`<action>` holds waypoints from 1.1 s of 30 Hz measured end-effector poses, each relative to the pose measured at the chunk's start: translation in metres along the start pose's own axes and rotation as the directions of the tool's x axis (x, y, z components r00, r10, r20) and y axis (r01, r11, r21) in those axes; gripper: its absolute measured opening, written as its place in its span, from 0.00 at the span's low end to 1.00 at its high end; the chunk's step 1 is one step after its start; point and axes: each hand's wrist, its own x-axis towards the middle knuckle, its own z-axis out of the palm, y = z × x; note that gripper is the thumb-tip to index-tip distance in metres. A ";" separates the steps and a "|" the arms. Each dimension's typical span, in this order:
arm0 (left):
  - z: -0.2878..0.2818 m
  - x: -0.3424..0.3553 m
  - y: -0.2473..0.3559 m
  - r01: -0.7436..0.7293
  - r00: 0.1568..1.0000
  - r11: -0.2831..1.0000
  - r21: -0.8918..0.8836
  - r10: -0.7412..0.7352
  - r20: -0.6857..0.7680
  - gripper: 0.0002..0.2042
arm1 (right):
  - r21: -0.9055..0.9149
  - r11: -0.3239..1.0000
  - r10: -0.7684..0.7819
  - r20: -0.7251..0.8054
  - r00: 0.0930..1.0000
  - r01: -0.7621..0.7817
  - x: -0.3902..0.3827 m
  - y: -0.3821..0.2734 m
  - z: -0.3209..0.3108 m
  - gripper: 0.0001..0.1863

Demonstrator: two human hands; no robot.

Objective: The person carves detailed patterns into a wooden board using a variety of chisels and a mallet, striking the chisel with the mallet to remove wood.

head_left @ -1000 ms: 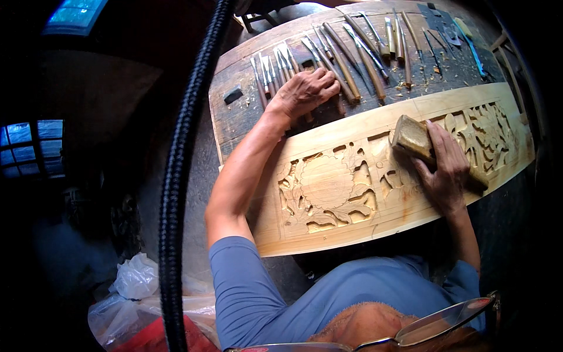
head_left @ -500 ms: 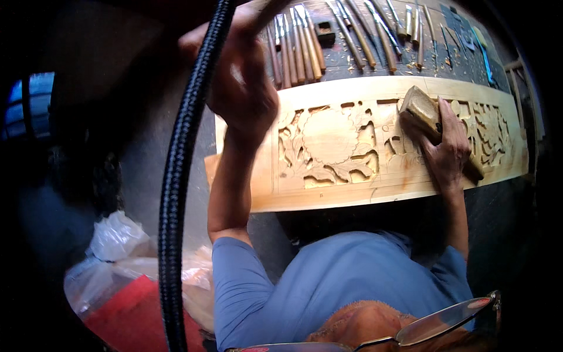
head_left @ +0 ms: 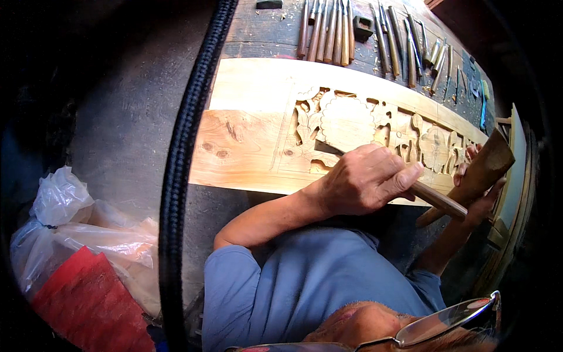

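A carved wooden panel (head_left: pixel 246 138), with cut-out floral shapes, lies on the bench in front of me. My left hand (head_left: pixel 369 179) is closed around a chisel (head_left: pixel 437 199) with a brown wooden handle. Its blade points left into an opening below the round scalloped motif (head_left: pixel 347 123). On the right, my right hand (head_left: pixel 489 196) grips a wooden mallet (head_left: pixel 485 164), tilted, past the panel's near edge. The chisel's butt end overlaps the mallet in view; whether they touch I cannot tell.
Several wooden-handled carving tools (head_left: pixel 328 35) lie in rows along the bench's far side, near a small dark block (head_left: pixel 363 28). Boards (head_left: pixel 516 170) stand at the right. Plastic bags (head_left: pixel 61 196) and a red sheet (head_left: pixel 94 302) sit at lower left.
My left hand has come down from high at the upper left onto the panel, with the chisel. My right hand has lifted the mallet and moved right. The view has shifted.
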 end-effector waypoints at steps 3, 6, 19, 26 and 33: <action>-0.003 0.003 0.000 0.010 1.000 1.000 -0.001 -0.010 0.018 0.23 | 0.095 0.995 -0.038 0.157 0.987 0.024 -0.002 0.009 0.003 0.53; -0.004 0.002 -0.009 0.009 1.000 1.000 0.005 -0.009 0.013 0.24 | 0.033 0.996 -0.089 0.129 0.988 0.086 -0.008 0.017 0.006 0.51; -0.010 0.002 -0.019 0.057 0.997 0.998 0.037 -0.055 -0.048 0.23 | -0.079 0.968 -0.246 -0.083 0.966 0.239 -0.032 0.016 0.033 0.48; -0.007 0.001 -0.025 0.068 0.995 0.995 0.068 -0.063 -0.076 0.22 | -0.085 0.947 -0.310 0.019 0.951 0.311 -0.037 0.012 0.040 0.50; -0.014 0.002 -0.026 0.100 0.992 0.995 0.027 -0.097 -0.085 0.21 | -0.159 0.920 -0.353 0.068 0.933 0.359 -0.037 0.012 0.046 0.51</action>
